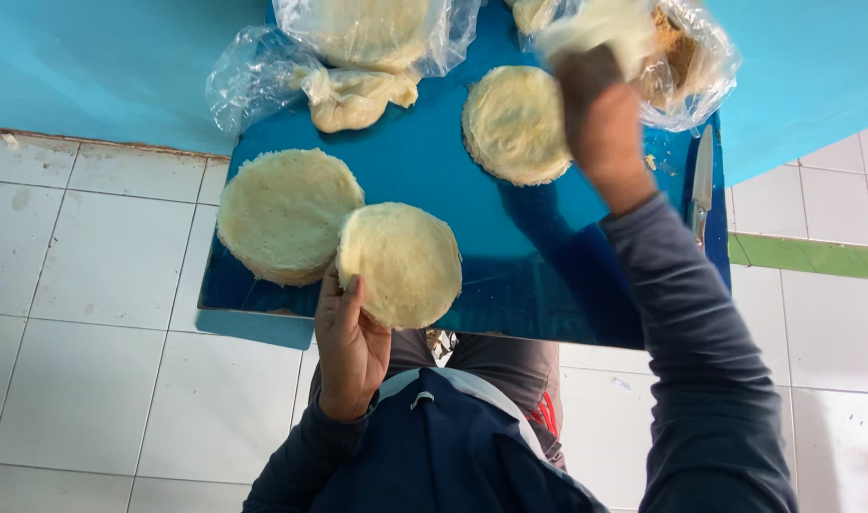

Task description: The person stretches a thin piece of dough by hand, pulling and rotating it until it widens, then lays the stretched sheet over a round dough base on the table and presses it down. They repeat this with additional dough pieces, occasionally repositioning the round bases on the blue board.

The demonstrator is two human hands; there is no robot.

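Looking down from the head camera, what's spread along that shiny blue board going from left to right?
Large stack of round flatbreads → smaller round stack held at its edge by the left hand → another round stack → right hand lifting pale dough → knife at the board's right edge.

You are in a simple food-preparation kitchen: white tiled floor (92, 313), blue bench (424, 152) carrying flatbread stacks (284, 214), bagged dough (358, 95), a knife (702, 180).

A stack of round flatbreads (284, 214) sits at my desk's (424, 152) left edge, another stack (515, 123) farther back. A knife (702, 185) lies along the right edge, above white floor tiles (92, 285).
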